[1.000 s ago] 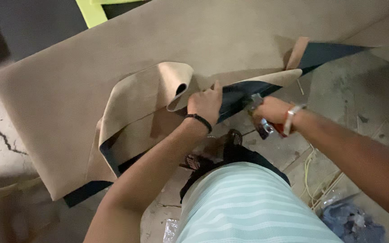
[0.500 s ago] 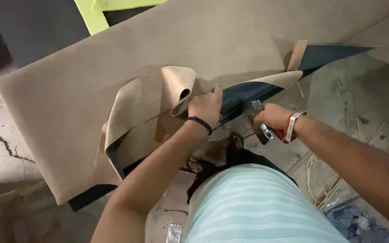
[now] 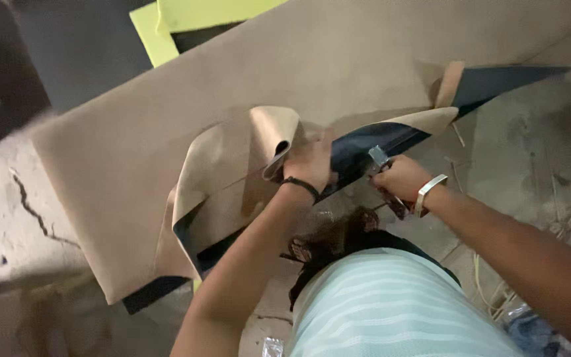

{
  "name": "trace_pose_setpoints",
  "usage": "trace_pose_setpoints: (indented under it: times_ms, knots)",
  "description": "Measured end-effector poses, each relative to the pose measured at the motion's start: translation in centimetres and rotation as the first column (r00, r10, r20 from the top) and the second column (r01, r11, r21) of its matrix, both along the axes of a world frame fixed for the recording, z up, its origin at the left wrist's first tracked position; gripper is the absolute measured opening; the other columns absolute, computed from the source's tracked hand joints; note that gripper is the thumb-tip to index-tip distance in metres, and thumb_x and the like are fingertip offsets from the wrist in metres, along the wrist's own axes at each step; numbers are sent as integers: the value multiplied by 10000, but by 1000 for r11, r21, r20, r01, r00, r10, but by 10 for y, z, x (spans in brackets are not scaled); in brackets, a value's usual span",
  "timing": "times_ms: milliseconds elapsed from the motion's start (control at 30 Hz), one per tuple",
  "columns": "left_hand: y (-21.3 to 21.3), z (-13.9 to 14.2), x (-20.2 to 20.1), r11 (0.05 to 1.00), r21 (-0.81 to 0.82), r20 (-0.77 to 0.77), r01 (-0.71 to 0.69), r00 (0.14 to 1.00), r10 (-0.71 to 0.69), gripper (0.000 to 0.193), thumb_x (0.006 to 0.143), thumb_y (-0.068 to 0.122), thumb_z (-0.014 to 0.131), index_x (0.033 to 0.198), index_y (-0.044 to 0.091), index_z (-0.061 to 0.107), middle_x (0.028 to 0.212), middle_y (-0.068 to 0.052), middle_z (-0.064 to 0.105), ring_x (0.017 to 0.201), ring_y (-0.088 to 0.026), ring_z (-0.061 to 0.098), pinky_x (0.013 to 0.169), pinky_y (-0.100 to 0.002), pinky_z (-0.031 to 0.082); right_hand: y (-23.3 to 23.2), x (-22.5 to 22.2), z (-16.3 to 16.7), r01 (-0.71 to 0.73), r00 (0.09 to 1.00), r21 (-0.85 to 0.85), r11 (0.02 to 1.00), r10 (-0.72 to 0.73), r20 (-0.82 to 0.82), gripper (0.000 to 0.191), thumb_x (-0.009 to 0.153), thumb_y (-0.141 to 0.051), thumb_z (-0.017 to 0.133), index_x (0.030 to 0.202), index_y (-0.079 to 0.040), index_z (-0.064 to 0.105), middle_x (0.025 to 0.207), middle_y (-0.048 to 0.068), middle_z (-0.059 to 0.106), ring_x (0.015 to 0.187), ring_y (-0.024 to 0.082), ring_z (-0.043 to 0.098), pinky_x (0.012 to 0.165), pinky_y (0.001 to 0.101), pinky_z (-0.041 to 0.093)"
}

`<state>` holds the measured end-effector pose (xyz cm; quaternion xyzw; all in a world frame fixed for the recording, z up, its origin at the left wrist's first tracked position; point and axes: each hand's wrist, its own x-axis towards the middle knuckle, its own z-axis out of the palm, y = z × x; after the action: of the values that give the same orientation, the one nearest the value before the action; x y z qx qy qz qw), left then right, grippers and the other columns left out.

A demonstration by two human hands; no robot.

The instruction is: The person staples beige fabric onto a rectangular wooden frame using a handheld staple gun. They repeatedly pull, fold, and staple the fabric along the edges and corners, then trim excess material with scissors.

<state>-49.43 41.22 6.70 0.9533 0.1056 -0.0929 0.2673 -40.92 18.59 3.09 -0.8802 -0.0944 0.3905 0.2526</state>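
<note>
A: What changed since a second ago?
B: Little. The left hand (image 3: 308, 162) keeps its fingers closed on the curled tan sheet (image 3: 232, 172), the right hand (image 3: 401, 178) keeps gripping the metal tool (image 3: 379, 158) at the dark board's (image 3: 371, 142) lower edge.
A: Counts?
B: 2 hands, 1 tool, 1 sheet, 1 yellow panel (image 3: 166, 26) farthest.

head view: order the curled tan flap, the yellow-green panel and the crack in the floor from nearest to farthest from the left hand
1. Curled tan flap: touching the left hand, on its left.
2. Yellow-green panel: top of view, behind the tan sheet.
3. Crack in the floor: far left.
</note>
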Motion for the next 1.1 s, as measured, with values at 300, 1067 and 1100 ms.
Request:
trace_pose_setpoints:
  times_ms: [300,1067,1100]
  knots:
    - [-7,4,5,995,36,-123,-95,988,98,933,696,266,933,1473,177,423,1351,-158,627,1241,-349,597,1046,-461,483,-86,-4,19,609,773,532,588,-291,-564,398,890,-232,713,1199,12,662,1084,150,721,972,278,663,882,444,496]
    - [-423,46,160,655,-755,228,36,951,210,399,859,48,758,1255,40,714,1074,-97,778,965,-137,740,812,-265,614,-400,161,76,622,762,712,-326,41,-647,328,944,-213,685,1181,-19,567,1032,135,643,1007,305,651,908,442,564]
    - [-432,45,174,671,-739,269,59,939,214,380,868,43,765,1246,30,722,1070,-91,776,951,-133,727,806,-264,602,-408,170,75,612,763,719,-330,5,-647,332,947,-216,684,1184,-20,558,1030,141,638,1006,310,649,885,424,569]
